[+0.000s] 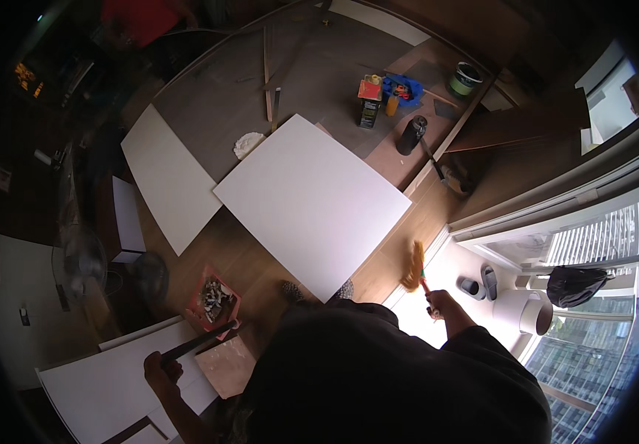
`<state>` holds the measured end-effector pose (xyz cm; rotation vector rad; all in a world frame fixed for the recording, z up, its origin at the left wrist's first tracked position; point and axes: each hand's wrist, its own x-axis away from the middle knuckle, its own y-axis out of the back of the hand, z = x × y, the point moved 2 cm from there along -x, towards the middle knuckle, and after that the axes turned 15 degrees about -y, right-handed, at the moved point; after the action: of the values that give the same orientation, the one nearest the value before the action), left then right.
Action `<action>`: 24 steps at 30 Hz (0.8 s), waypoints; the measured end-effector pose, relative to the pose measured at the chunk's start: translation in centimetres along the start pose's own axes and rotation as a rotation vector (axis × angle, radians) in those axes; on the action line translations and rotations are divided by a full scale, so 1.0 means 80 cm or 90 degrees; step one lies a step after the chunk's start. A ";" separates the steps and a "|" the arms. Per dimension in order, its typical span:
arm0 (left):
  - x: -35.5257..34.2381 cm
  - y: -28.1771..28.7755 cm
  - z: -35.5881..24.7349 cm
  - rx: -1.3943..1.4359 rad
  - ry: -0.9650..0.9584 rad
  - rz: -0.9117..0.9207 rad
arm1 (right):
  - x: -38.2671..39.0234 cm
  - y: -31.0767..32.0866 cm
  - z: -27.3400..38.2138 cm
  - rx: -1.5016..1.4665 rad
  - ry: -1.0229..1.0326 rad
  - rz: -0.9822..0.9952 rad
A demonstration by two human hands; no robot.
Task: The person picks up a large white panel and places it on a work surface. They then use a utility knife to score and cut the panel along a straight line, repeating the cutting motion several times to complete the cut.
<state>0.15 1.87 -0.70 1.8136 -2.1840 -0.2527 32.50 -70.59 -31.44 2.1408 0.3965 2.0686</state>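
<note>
My left hand (pixel 162 374), at the lower left, is closed around the dark handle of a red dustpan (pixel 233 308). The pan holds a heap of pale and dark scraps (pixel 216 297), too small to name singly. My right hand (pixel 441 305) grips the thin reddish handle of a hand brush (pixel 414 268), out to the right. Its yellow-orange bristles are over the wooden floor beside the bright doorway. Between the two hands, ahead of my body, lies a large white board (pixel 312 207). My patterned footwear shows at its near corner.
Another white panel (pixel 171 177) lies left of the board. Farther off are a square tin (pixel 369 102), a blue bag (pixel 404 89), a dark bottle (pixel 412 135) and a bucket (pixel 466 78). Slippers (pixel 480 283) and a white round container (pixel 523 311) stand to the right. A pinkish square board (pixel 227 368) is near my left hand.
</note>
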 end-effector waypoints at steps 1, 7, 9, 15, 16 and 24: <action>-0.001 0.014 -0.039 -0.023 -0.009 -0.003 | -0.005 -0.019 0.003 -0.002 -0.010 0.001; 0.107 0.054 -0.176 -0.134 -0.115 0.005 | -0.029 -0.004 0.026 0.273 -0.015 -0.115; 0.109 0.081 -0.199 -0.138 -0.179 0.055 | -0.049 -0.012 0.046 0.366 0.008 -0.138; 0.148 0.069 -0.331 -0.087 -0.292 0.199 | -0.049 -0.001 0.047 0.378 0.089 -0.153; 0.147 0.057 -0.345 -0.080 -0.316 0.241 | -0.045 0.007 0.048 0.372 0.082 -0.150; 0.038 -0.010 -0.395 -0.124 -0.568 0.461 | 0.054 0.042 0.025 0.117 0.059 -0.106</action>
<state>10.83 0.28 29.21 0.7311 -3.0494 -1.2141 34.92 -72.41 -26.46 2.0315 0.7768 2.1150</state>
